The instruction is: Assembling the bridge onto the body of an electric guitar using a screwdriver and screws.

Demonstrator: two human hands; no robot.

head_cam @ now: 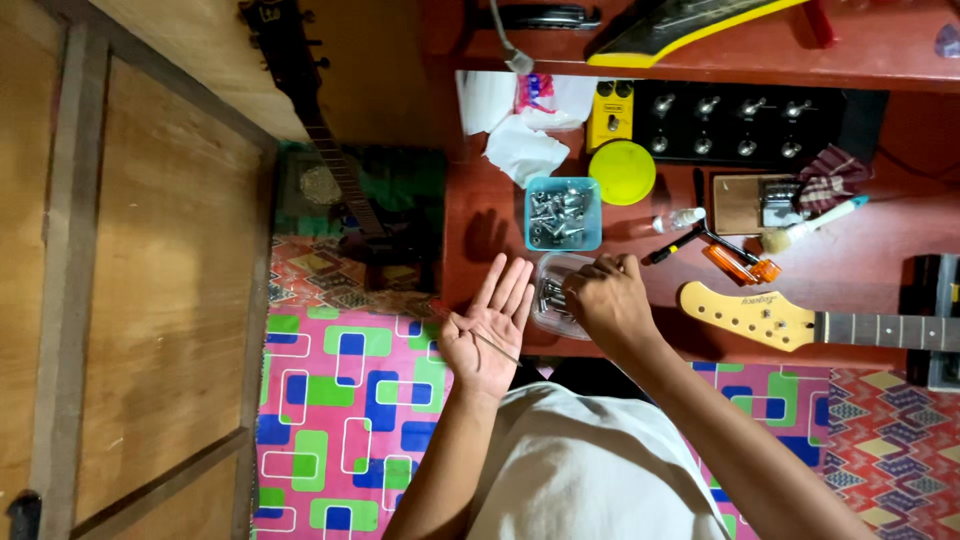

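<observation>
My left hand (492, 320) is held flat, palm up, fingers together, over the near edge of the red workbench (850, 270). A thin dark wire-like piece (497, 348) lies across the palm. My right hand (605, 300) is curled, fingers down, over a clear plastic container (548, 295) of small metal parts; what the fingertips pinch is hidden. Just beyond stands a blue tub (563, 213) full of silver screws and tuner parts. A pale yellow guitar headstock and neck (780, 320) lie to the right of my right hand.
A yellow lid (622, 172), white tissues (520, 145), a yellow pedal (611, 113), a black panel of tuning machines (745, 122), an orange-handled screwdriver (735, 262), a brush (815, 222) and a small bottle (682, 219) crowd the bench. A dark guitar (325, 140) leans at left. Patterned mat (340, 420) below.
</observation>
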